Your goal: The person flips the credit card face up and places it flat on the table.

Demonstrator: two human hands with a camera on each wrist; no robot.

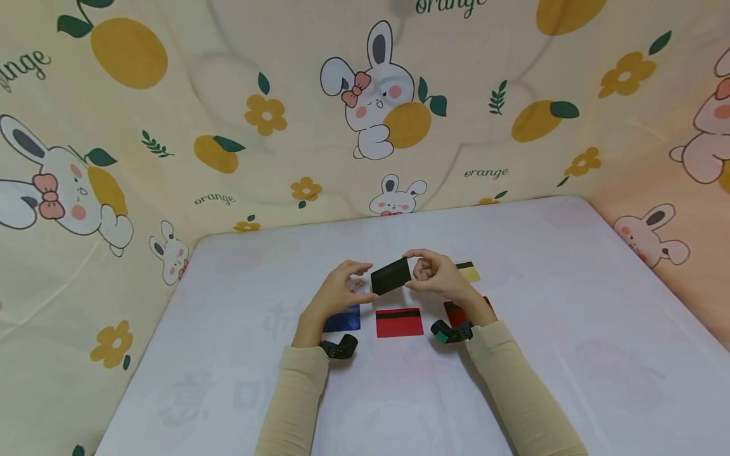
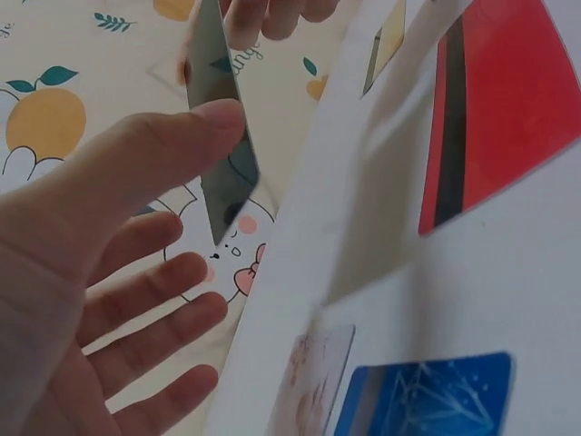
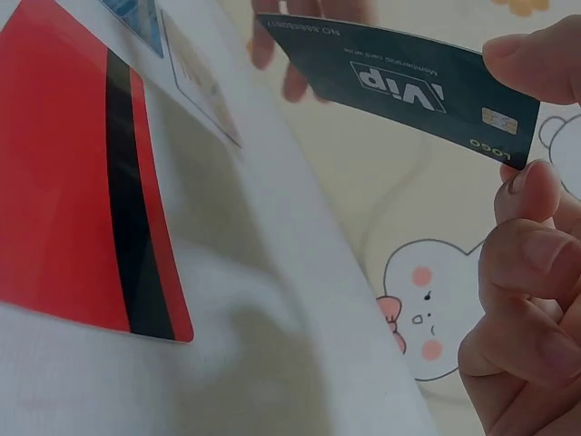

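A dark VIP membership card [image 1: 391, 277] is held up above the table, tilted. My right hand [image 1: 436, 273] pinches its right end between thumb and index finger, the other fingers curled beneath. White lettering and a gold chip show on its face in the right wrist view, by the right thumb [image 3: 540, 59]. At the card's other end is my left hand [image 1: 342, 288], its fingers spread and relaxed. In the left wrist view the left thumb [image 2: 172, 141] overlaps the card [image 2: 218, 82], while the other fingers stay apart from it.
Face down below the held card lies a red card [image 1: 399, 324] with a black stripe. A blue card [image 1: 344, 320] and a pale patterned card [image 2: 313, 381] lie by the left hand. Beneath the right arm is another red card [image 1: 456, 315]; a yellow card [image 1: 470, 273] lies behind it.
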